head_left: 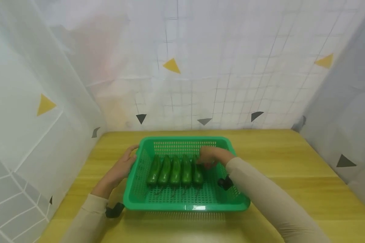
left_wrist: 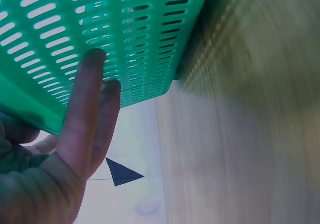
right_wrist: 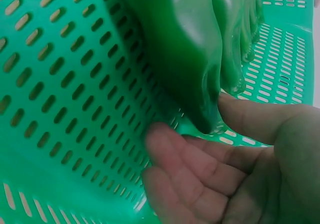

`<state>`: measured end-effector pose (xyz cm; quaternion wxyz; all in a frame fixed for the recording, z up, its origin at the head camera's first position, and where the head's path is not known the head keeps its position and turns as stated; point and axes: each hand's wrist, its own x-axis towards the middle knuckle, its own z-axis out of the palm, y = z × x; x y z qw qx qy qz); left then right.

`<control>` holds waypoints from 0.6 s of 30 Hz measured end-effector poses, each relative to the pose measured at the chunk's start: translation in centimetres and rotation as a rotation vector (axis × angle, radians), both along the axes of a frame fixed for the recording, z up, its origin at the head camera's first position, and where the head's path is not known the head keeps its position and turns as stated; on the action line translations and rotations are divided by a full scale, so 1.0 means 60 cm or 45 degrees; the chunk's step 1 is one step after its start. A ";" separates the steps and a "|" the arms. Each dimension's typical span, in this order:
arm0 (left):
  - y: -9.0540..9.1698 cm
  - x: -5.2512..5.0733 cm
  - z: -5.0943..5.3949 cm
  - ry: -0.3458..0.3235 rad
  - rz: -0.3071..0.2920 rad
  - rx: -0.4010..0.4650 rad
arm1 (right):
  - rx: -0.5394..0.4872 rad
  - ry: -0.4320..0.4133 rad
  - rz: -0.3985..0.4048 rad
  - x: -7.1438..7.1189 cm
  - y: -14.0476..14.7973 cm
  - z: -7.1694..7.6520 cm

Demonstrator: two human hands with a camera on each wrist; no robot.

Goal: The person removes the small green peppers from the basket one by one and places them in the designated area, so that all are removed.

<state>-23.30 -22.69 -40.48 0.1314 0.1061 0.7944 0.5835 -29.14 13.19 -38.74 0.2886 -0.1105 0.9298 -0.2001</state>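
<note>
Several long green peppers lie side by side in a green plastic basket (head_left: 187, 206). My right hand (head_left: 209, 157) reaches into the basket at the far end of the rightmost pepper (head_left: 197, 177). In the right wrist view, the thumb (right_wrist: 250, 116) and forefinger lie on either side of that green pepper's (right_wrist: 185, 58) tip and pinch it lightly; the other fingers are loosely bent. My left hand (head_left: 121, 168) rests against the basket's left side. Two fairly straight fingers (left_wrist: 85, 103) touch the slotted outer wall (left_wrist: 125, 48) in the left wrist view.
The basket stands on a yellow wood-grain table (head_left: 270, 152). White sheeting (head_left: 231, 67) with yellow and dark triangles rises behind the table and along both sides. Black wrist mounts (head_left: 115, 210) sit under both sleeves, the right one above the basket's right end.
</note>
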 end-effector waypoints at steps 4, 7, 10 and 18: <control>-0.003 -0.002 0.002 -0.018 -0.005 -0.011 | -0.038 -0.010 -0.002 -0.001 -0.001 -0.002; -0.007 0.001 0.000 -0.023 -0.016 -0.014 | -0.064 -0.023 -0.014 0.002 -0.005 -0.007; -0.008 0.003 -0.002 -0.024 -0.029 -0.007 | -0.082 -0.029 -0.020 0.003 -0.006 -0.008; -0.004 -0.001 -0.004 0.001 -0.033 -0.010 | -0.126 -0.027 -0.025 0.002 -0.004 -0.005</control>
